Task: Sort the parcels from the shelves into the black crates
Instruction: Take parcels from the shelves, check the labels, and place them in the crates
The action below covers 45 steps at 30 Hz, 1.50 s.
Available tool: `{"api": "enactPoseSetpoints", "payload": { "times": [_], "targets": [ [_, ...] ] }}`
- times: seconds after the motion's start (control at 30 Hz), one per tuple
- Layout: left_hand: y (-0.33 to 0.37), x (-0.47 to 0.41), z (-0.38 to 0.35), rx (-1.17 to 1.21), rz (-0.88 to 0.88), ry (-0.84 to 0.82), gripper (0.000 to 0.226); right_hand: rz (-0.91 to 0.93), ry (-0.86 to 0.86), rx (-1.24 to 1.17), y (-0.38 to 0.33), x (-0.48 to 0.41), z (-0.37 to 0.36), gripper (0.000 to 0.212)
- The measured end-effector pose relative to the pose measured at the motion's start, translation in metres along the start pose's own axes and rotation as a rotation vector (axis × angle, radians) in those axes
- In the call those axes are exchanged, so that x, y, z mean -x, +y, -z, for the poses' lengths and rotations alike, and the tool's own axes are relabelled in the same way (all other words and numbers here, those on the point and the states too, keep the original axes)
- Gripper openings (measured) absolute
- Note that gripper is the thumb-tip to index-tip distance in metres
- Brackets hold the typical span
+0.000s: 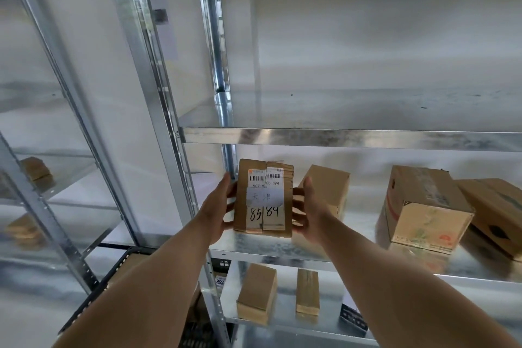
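Head view: at the far left a neighbouring rack holds two small brown packets [36,171], blurred and soft-edged behind a slanted galvanised upright [147,87] with a mottled zinc sheen and a row of punched slots. Low down beside it shows the ribbed rim of a black crate [111,274], matt plastic. Next, the left hand [216,207] grips the left edge of the parcel [264,200], thumb laid on the front, fingers curled round behind. That parcel is a flat, rectangular cardboard bundle, held upright and facing the camera in front of the middle shelf [254,246], just over its front edge; whether it touches the metal cannot be told. It bears two barcode labels, a white paper slip with handwritten characters, and inked numerals 85 and 84. The right hand [309,213] clasps the opposite edge, thumb raised, fingers wrapped behind. Just behind it stands a plain kraft carton [329,186]. Further right a bigger printed carton [423,206], glossy tape across its top, sits just beside a long carton [497,212]. On the shelf below stand two small blocky cartons [257,291].
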<state>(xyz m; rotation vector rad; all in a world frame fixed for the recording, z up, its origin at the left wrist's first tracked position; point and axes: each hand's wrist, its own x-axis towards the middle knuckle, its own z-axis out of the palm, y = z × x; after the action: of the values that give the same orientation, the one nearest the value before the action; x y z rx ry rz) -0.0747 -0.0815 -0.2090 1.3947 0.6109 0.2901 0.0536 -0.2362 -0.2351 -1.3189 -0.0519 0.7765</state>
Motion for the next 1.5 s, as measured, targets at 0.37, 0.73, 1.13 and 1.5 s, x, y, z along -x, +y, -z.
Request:
{"api": "enactPoseSetpoints", "payload": {
  "times": [0.37, 0.73, 1.13, 1.5],
  "targets": [
    [-0.029, 0.024, 0.061, -0.032, 0.046, -0.047, 0.056, -0.022, -0.049, -0.033, 0.046, 0.018, -0.038, 0.058],
    [-0.057, 0.086, 0.198, 0.012, 0.121, -0.035, 0.045, -0.074, -0.063, 0.045, 0.123, 0.057, -0.16, 0.055],
    [-0.062, 0.143, 0.395, -0.032, 0.022, 0.254, 0.047, -0.266, -0.286, 0.076, 0.208, 0.079, -0.355, 0.047],
    [-0.069, 0.082, 0.495, -0.045, 0.067, 0.309, 0.045, -0.288, -0.255, 0.169, 0.234, 0.003, -0.454, 0.044]
  ]
}}
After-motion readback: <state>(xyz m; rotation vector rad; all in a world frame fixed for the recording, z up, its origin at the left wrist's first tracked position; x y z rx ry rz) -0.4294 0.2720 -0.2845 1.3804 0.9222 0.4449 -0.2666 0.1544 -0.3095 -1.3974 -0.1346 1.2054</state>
